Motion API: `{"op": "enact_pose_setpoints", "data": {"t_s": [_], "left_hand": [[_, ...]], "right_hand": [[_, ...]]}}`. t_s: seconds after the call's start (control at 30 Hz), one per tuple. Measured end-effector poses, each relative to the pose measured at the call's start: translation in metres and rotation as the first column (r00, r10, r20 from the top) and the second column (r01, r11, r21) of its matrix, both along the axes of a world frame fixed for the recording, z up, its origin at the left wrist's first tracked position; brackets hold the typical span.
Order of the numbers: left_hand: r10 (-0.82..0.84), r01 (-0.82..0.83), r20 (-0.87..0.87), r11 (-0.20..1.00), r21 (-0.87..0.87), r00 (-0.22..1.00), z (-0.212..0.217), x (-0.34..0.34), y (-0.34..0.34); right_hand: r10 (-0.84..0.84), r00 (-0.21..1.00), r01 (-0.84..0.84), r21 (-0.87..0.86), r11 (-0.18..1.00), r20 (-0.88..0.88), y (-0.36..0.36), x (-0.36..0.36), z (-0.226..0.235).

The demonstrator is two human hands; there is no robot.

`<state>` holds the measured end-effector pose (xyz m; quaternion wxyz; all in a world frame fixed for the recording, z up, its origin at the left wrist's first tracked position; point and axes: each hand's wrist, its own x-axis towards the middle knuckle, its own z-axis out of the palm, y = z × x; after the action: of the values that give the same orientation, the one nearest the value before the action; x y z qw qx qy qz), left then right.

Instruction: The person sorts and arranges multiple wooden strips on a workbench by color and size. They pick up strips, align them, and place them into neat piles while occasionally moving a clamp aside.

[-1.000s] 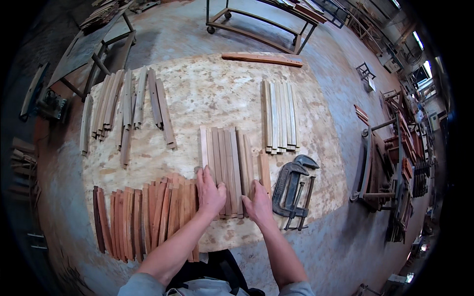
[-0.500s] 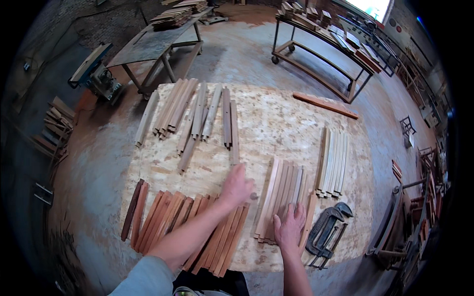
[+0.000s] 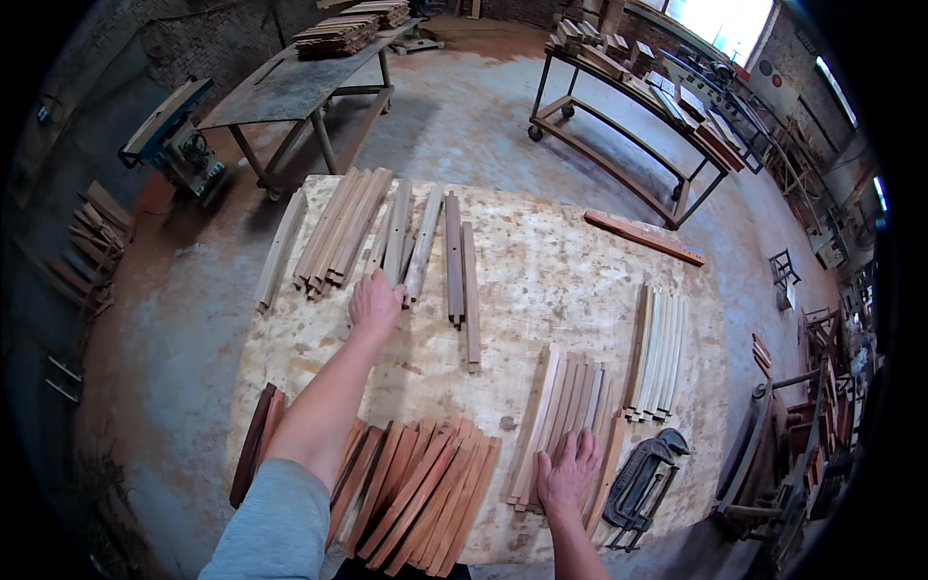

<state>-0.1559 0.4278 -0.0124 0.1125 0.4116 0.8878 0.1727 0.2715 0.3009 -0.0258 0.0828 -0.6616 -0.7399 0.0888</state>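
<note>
My left hand (image 3: 375, 302) reaches across the board, fingers curled round the near end of a brown wooden strip (image 3: 375, 253) in the far-left group. Paler drilled strips (image 3: 423, 242) lie beside it, and two dark strips (image 3: 454, 256) are a little to the right. On the right, my right hand (image 3: 570, 476) rests with fingers spread over the near part of a row of light brown strips (image 3: 570, 396). Below my left forearm lies a fanned pile of reddish strips (image 3: 425, 488), partly hidden by the arm.
Black C-clamps (image 3: 643, 488) lie right of my right hand, with a bundle of pale strips (image 3: 657, 353) beyond. A single reddish bar (image 3: 646, 239) sits near the worktable's far edge (image 3: 541, 201). Past it stand a wheeled cart (image 3: 619, 130) and a grey table (image 3: 280, 92).
My left hand has moved left and away from me, from the near end of a dark strip to the strips at far left. My right hand stays on its row. The view has shifted slightly.
</note>
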Motion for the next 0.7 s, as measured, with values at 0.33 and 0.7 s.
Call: {"op": "enact_pose_setpoints", "data": {"t_s": [0.33, 0.7], "left_hand": [[0.099, -0.145, 0.347, 0.983, 0.11, 0.933, -0.004, -0.004, 0.016], [-0.064, 0.052, -0.065, 0.983, -0.177, 0.996, -0.025, 0.034, 0.05]], "right_hand": [[0.0, 1.0, 0.0, 0.004, 1.0, 0.005, 0.001, -0.001, -0.002], [-0.005, 1.0, 0.005, 0.037, 0.999, 0.016, -0.002, -0.002, -0.007]]}}
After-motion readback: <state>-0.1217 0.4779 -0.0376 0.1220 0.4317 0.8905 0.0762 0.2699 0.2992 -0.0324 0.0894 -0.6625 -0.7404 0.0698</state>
